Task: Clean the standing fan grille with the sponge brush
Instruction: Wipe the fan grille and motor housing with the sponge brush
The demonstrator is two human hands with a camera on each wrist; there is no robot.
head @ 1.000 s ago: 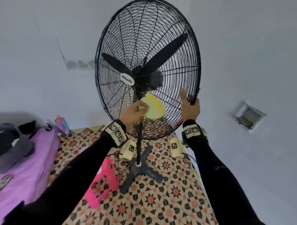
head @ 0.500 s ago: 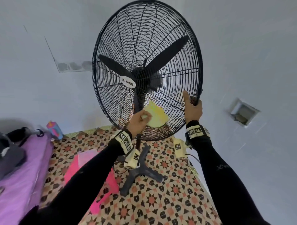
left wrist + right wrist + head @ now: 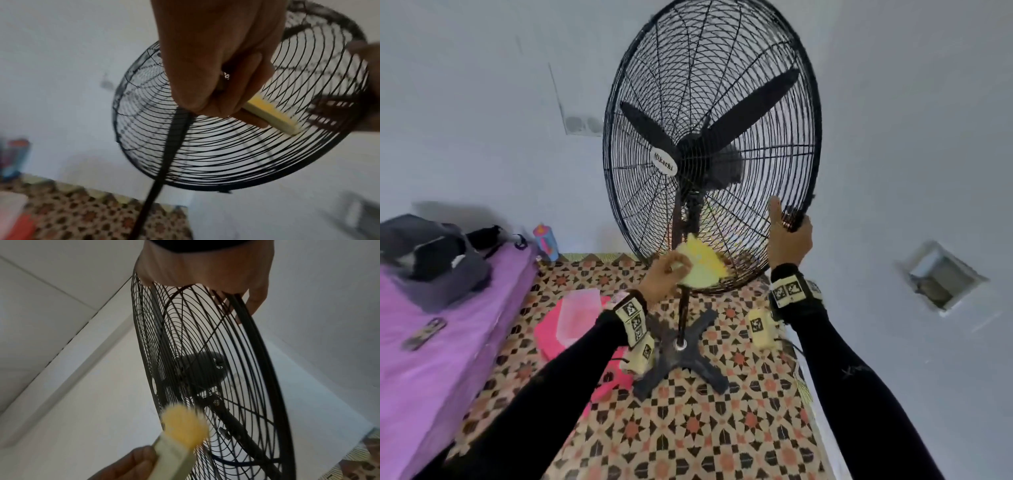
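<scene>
A tall black standing fan point(image 3: 709, 144) with a round wire grille point(image 3: 756, 240) stands on a patterned floor. My left hand point(image 3: 666, 274) grips a yellow sponge brush point(image 3: 703, 265) and holds it against the lower part of the grille, near the pole. In the left wrist view the brush point(image 3: 271, 115) lies flat on the wires under my curled fingers point(image 3: 207, 97). My right hand point(image 3: 789, 236) grips the grille's rim at the lower right, thumb pointing up. The right wrist view shows the rim point(image 3: 246, 309) under those fingers and the blurred brush point(image 3: 185, 428) below.
The fan's cross base point(image 3: 681, 356) sits on the patterned mat point(image 3: 688, 428). A pink plastic stool point(image 3: 571, 325) lies left of the base. A purple bed point(image 3: 431, 335) with a dark bag point(image 3: 431, 260) fills the left side. White walls stand close behind and to the right.
The brush in my left hand has slid down the grille, from near the hub toward the bottom edge. My right hand keeps its hold on the rim. The view has shifted.
</scene>
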